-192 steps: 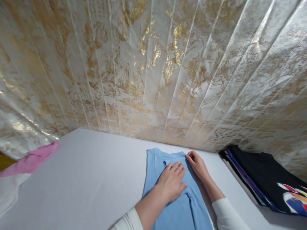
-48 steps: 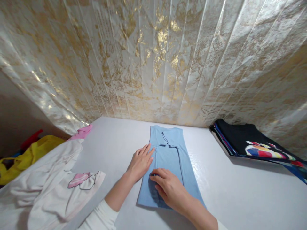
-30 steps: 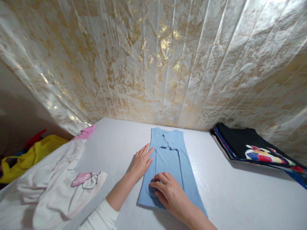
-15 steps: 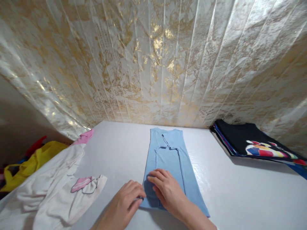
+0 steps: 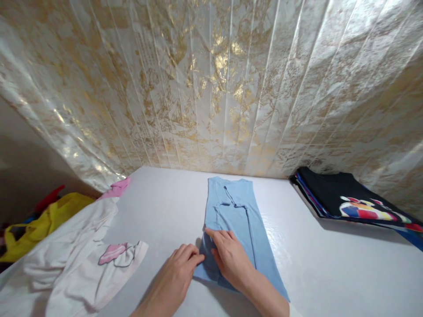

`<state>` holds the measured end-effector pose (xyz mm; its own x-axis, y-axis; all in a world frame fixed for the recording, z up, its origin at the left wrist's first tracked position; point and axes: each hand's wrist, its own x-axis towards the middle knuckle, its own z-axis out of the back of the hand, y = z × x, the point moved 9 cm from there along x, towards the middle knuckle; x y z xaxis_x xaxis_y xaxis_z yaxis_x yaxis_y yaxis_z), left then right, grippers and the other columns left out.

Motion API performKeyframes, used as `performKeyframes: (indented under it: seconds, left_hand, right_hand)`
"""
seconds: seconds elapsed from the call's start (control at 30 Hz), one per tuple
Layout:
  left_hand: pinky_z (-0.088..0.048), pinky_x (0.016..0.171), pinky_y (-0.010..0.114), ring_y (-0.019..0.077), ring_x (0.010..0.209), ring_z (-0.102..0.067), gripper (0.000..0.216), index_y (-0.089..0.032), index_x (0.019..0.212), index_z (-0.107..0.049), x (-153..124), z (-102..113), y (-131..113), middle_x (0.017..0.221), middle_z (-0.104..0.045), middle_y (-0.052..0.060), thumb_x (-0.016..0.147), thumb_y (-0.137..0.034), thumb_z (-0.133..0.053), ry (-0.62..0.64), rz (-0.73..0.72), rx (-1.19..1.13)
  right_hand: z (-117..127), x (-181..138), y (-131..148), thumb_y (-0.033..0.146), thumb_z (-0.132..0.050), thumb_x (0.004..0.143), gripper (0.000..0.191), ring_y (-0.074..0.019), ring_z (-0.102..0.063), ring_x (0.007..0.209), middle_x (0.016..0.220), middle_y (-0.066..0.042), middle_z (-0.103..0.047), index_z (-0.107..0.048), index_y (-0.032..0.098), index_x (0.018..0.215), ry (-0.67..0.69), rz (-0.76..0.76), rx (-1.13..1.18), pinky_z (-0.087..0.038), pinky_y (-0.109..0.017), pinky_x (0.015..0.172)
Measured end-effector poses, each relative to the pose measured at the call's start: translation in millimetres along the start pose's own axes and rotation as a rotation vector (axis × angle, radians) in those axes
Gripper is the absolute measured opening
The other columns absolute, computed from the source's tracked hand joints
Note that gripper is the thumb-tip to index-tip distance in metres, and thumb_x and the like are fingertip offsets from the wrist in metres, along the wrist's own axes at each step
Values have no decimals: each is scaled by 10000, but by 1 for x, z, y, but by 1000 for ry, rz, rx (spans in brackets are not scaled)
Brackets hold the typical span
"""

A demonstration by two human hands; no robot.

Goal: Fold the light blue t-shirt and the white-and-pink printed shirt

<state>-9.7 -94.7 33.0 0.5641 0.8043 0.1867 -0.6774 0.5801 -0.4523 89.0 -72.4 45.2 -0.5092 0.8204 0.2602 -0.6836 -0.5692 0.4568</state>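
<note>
A light blue garment (image 5: pixel 233 220) lies on the white table, folded into a long panel that widens toward me. Near its top runs a short dark line, and sleeve-like seams lie along its middle. My left hand (image 5: pixel 181 269) is at its lower left edge, thumb and fingers pinched on the cloth there. My right hand (image 5: pixel 231 255) rests on the lower middle of the garment, fingers stretched out and the index tip at the left edge. The cloth under my right palm is hidden.
A stack of folded clothes (image 5: pixel 333 189), a black printed shirt on top, sits at the back right. White clothing with a pink print (image 5: pixel 82 264) spreads along the left, beside a yellow cloth (image 5: pixel 49 220). A shiny gold-patterned curtain (image 5: pixel 211 88) hangs behind the table (image 5: pixel 165 202).
My left hand has moved slightly up and right, and the garment's lower left edge is drawn in a little. My right hand's index finger has shifted up to the left edge.
</note>
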Motion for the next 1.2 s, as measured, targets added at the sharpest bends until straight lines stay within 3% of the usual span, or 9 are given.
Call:
performKeyframes:
  seconds: [0.3,0.53,0.7,0.9,1.03,1.1,1.2]
  left_hand:
    - [-445,862,342,201,965,-531,171,-199,928,-563,-7,9,-4,1004,-599,34,903,-53,-477,-43,-31,-15]
    - [-432,904,325,189,1025,-533,295,-236,1079,-580,-12,9,-7,1095,-604,20,868,-33,-540,-16,-88,14]
    - [-429,842,323,193,957,-531,240,-224,1021,-604,-1,11,-12,1017,-605,21,879,-41,-538,-50,-149,84]
    - [-399,768,310,195,860,-510,209,-206,917,-594,-3,13,-23,907,-606,3,854,-12,-547,-72,-213,111]
    - [-394,737,307,200,834,-505,189,-198,902,-582,-10,11,-28,878,-599,13,856,-25,-521,-49,-230,180]
    - [-394,724,304,198,825,-508,171,-196,900,-577,-12,12,-29,874,-599,18,881,-44,-499,-46,-228,193]
    - [-399,723,300,191,820,-518,167,-195,906,-569,-13,13,-30,870,-606,21,914,-67,-462,-40,-253,192]
  right_hand:
    - [-6,-2,-4,24,-538,770,553,-226,-524,1109,1208,-68,-599,-420,207,1279,-5,13,89,-380,-360,945]
    - [-5,-3,-5,7,-510,784,555,-219,-504,1150,1221,-65,-600,-436,220,1291,-27,26,115,-398,-350,972]
    - [-8,-1,-9,-26,-472,769,610,-225,-504,1159,1219,-75,-601,-425,219,1325,-32,11,126,-419,-370,973]
    - [16,-8,-11,5,-413,832,535,-200,-518,1150,1245,-84,-584,-396,223,1320,-114,28,265,-417,-372,983]
    - [16,-4,-5,8,-445,827,557,-188,-561,1082,1141,-31,-659,-396,254,1325,43,83,321,-406,-370,969]
    - [14,4,-15,0,-467,801,547,-203,-560,1083,1146,-46,-656,-464,239,1294,99,56,267,-409,-373,960]
    - [23,17,-45,0,-468,794,512,-249,-539,1126,1213,-126,-611,-519,169,1275,52,-89,126,-407,-413,972]
